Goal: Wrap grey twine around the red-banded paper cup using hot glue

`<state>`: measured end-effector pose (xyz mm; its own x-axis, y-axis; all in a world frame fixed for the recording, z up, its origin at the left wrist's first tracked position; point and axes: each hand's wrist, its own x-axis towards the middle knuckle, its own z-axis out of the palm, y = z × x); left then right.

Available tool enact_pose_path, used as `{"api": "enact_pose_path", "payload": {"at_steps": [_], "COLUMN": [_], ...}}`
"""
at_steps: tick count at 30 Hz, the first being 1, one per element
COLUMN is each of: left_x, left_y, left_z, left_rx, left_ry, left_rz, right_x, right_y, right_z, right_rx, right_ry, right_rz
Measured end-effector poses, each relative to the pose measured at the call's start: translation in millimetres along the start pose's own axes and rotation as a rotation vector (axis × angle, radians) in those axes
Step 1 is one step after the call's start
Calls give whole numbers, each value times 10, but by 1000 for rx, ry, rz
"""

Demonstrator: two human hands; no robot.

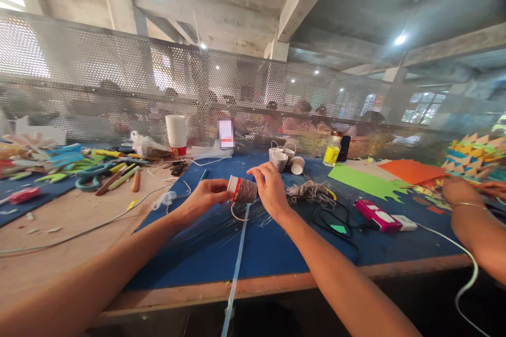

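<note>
A small paper cup (pixel 244 190) lies on its side in the air just above the blue table mat. Grey-brown twine is wound around its body, and a red band shows near its white rim. My left hand (pixel 209 192) pinches the cup at the rim between thumb and fingers. At the other end, my right hand (pixel 269 185) is curled around the cup's base, fingers bent together; its far fingertips are partly hidden. Below the cup hangs a thin white loop, possibly a handle. Behind my hands stand similar twine-wrapped cups (pixel 278 159), one of them tipped over (pixel 297 165).
A tangle of twine (pixel 310 194), a black cable and a pink device (pixel 378 216) lie to the right. Further right are green card (pixel 361 181) and another person's arm (pixel 470 221). Stacked paper cups (pixel 176 134), scissors (pixel 93 175) and markers are on the left.
</note>
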<state>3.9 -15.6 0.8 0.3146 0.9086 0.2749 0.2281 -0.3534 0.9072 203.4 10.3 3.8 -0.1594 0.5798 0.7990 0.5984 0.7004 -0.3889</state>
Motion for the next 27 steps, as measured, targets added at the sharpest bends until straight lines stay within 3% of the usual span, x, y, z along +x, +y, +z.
{"api": "enact_pose_path", "payload": {"at_steps": [6,13,27], "left_x": [14,24,60], "left_y": [-1,-3,-56], "left_z": [-23,-67,-80], "left_rx": [-165,-404,-434], "left_ry": [82,138,120], "left_rz": [-41,-131,-141], "right_x": [-3,-47,-56], "right_y": [64,104,72], "right_z": [43,114,79], "right_rx": [74,154,112], "right_ry": [1,-148,-104], "right_rz": [50,165,36]}}
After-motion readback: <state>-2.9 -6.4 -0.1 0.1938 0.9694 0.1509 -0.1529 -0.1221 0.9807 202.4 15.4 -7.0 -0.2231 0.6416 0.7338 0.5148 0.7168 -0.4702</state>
